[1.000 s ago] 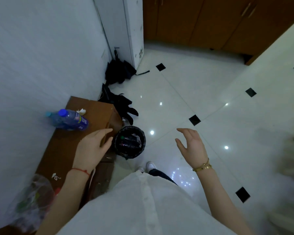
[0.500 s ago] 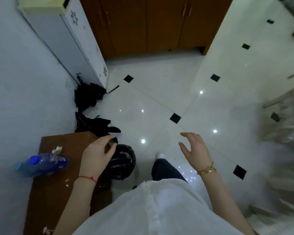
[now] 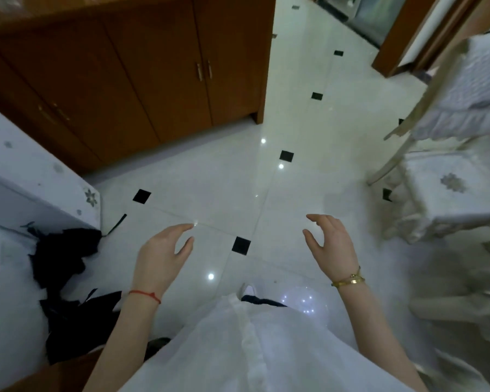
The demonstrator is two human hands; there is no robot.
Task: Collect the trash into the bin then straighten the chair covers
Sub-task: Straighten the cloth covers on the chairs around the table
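Chair covers (image 3: pixel 447 190), white and ruffled, sit at far right; we hold our left hand (image 3: pixel 160 254) and right hand (image 3: pixel 333 244) over the floor (image 3: pixel 294 108), fingers loosely spread, holding nothing.

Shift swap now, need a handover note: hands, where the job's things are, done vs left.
Left hand: open, fingers relaxed, holding nothing, above the tiled floor.
Right hand: open, holding nothing.
Bin: not in view now, so I cannot confirm the trash is all in.
Chair covers: white covered chairs at the right; seat cover with a flower motif, ruffled back cover above it. Neither hand touches them.
Black cloth pile lies by the white cabinet at the left.
Left: straighten the chair covers, probably the next step.
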